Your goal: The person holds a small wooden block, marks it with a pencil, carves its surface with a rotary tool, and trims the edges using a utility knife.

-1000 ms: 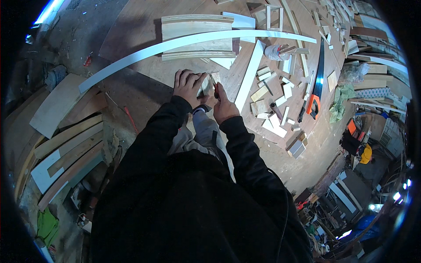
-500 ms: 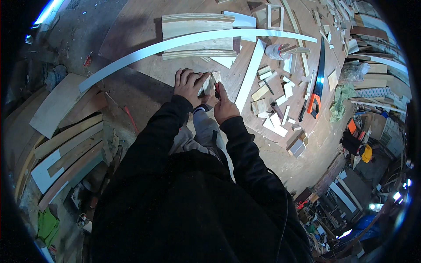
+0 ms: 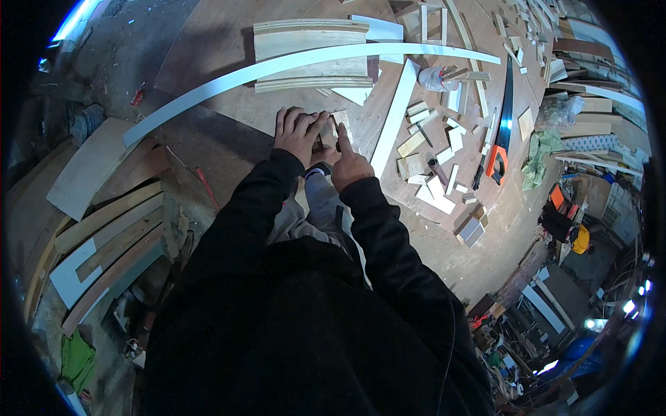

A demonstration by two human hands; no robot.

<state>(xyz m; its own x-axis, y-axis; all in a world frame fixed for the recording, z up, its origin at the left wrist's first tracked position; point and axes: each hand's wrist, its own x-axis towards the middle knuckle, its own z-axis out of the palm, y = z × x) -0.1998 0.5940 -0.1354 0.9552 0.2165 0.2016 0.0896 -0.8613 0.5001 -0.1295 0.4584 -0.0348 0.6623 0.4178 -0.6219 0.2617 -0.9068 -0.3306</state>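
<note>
- While the left hand (image 3: 298, 133) held a small wooden block (image 3: 345, 122) in its grip, both were on the near side of the long white strip (image 3: 313, 57).
- The right hand (image 3: 351, 167) touched the block; what its grip held could not be told.

The person wears a loose black top (image 3: 312, 326) that fills the lower centre of the frame, its long black sleeves (image 3: 239, 201) wrinkled and ending in snug cuffs (image 3: 286, 161). A thin line (image 3: 454, 340), cord or seam, runs down its right side. Light grey trousers (image 3: 322, 197) bear a small dark patch (image 3: 340, 215).
</note>
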